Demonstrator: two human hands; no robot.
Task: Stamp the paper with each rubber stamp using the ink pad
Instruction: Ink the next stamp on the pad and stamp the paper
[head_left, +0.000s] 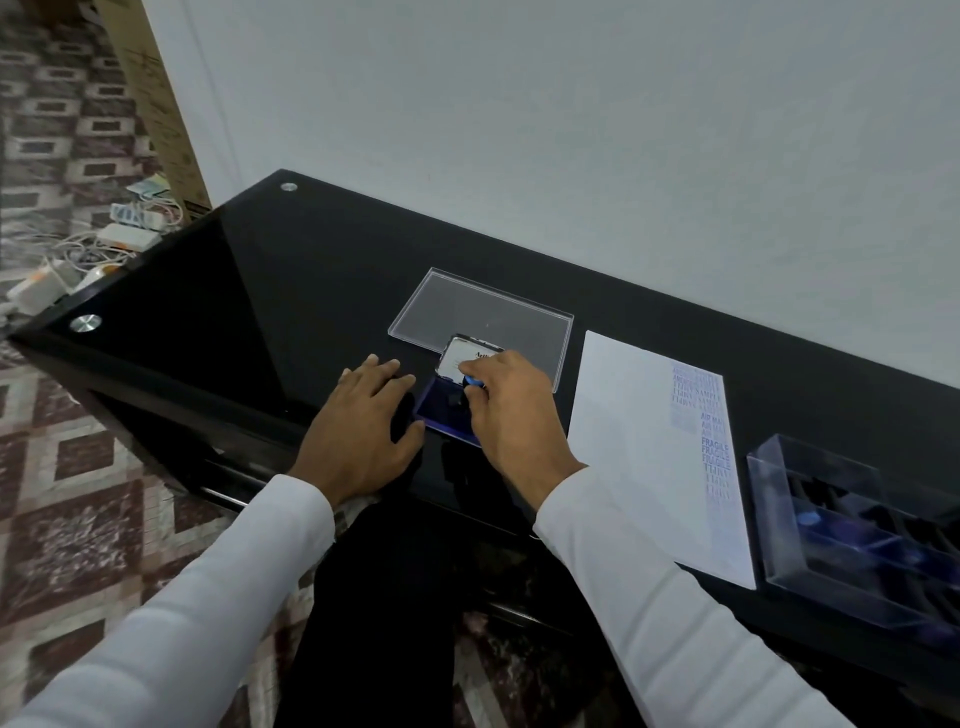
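Observation:
A blue ink pad (439, 413) lies open on the black glass table, its lid (462, 356) tipped up at the back. My right hand (511, 410) pinches a rubber stamp with a blue knob (474, 382) and holds it down on the pad. Flat on the table, fingers spread, my left hand (363, 426) touches the pad's left edge. To the right lies a white paper (634, 441) with several blue prints such as FRAGILE and AIR MAIL along its right side.
A clear plastic box (852, 525) holding more stamps stands at the far right, its clear lid (467, 306) lying behind the ink pad. The table's (218, 291) front edge runs near my wrists. Cables and plugs litter the floor (104, 244) at the left.

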